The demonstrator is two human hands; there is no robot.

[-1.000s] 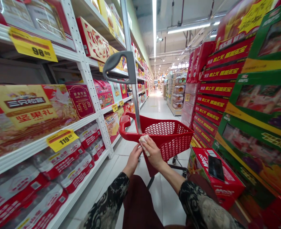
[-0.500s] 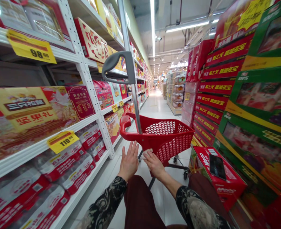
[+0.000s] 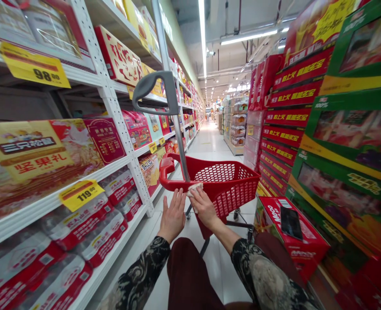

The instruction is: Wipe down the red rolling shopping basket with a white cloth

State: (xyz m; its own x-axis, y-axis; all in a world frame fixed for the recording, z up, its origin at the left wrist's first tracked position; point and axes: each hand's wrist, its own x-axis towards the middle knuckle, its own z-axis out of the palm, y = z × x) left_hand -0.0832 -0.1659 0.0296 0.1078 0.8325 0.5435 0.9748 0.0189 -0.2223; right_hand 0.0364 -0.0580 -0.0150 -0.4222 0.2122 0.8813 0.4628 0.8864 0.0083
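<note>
A red plastic shopping basket [image 3: 229, 185] on wheels stands in the aisle before me, its grey pull handle [image 3: 156, 88] raised on a metal pole. My right hand [image 3: 203, 206] presses a small white cloth [image 3: 194, 187] against the basket's near rim, fingers closed over it. My left hand [image 3: 173, 215] is just left of it, fingers spread and flat, palm toward the basket's near side, holding nothing.
White shelves [image 3: 80, 189] of boxed goods and bottled packs with yellow price tags [image 3: 78, 194] line the left. Stacked red and green cartons [image 3: 322, 129] wall the right, with a red box [image 3: 290, 232] low beside me. The tiled aisle [image 3: 209, 142] runs ahead.
My right hand dropped below the rim with the cloth, then came back up onto it. My left hand opened from beside the rim and now has spread fingers.
</note>
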